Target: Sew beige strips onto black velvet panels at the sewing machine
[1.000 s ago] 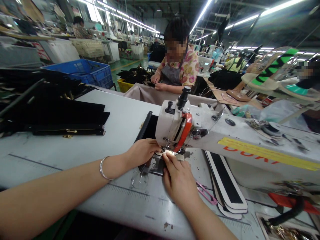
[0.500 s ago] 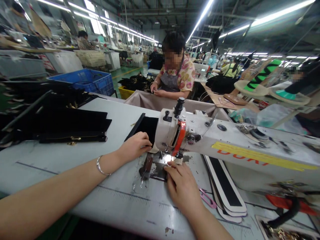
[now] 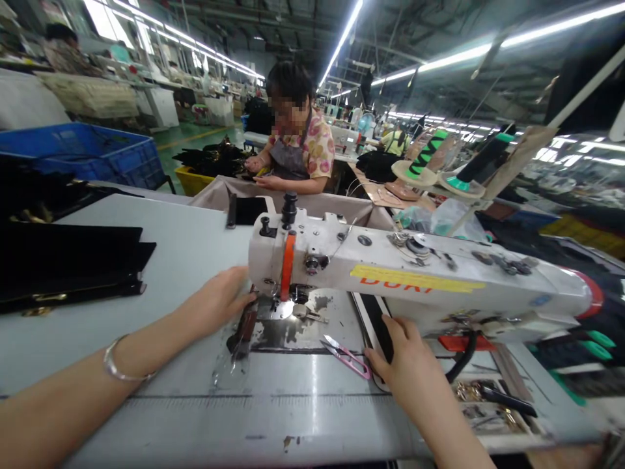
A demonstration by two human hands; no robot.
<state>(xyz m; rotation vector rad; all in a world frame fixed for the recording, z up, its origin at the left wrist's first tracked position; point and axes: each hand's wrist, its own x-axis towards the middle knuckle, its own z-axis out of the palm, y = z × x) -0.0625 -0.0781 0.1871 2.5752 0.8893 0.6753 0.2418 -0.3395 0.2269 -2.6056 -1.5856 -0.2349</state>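
My left hand (image 3: 222, 299) is by the needle end of the sewing machine (image 3: 336, 254). Its thumb is stretched out, while the machine head hides some fingertips; nothing shows in it. A brown guide piece (image 3: 244, 329) lies just below that thumb. My right hand (image 3: 407, 345) grips a long black panel with a white border (image 3: 375, 319), thumb at the near left side and fingers on top. This panel lies on the table, partly behind the machine arm. Pink-handled thread snips (image 3: 349, 358) lie left of the right hand. Beyond the machine head is another black panel (image 3: 251, 212).
Black zippered pieces (image 3: 68, 260) are stacked at left on the table (image 3: 195, 404). A blue crate (image 3: 83, 156) stands behind them. Across a cloth-lined bin (image 3: 209, 192) a person (image 3: 297, 143) works with both hands. At right are thread cones (image 3: 483, 163) and a hardware tray (image 3: 493, 404).
My right hand has left the needle area and moved right onto the white-bordered panel. The black piece by my left hand has gone to behind the machine head. The view has swung right.
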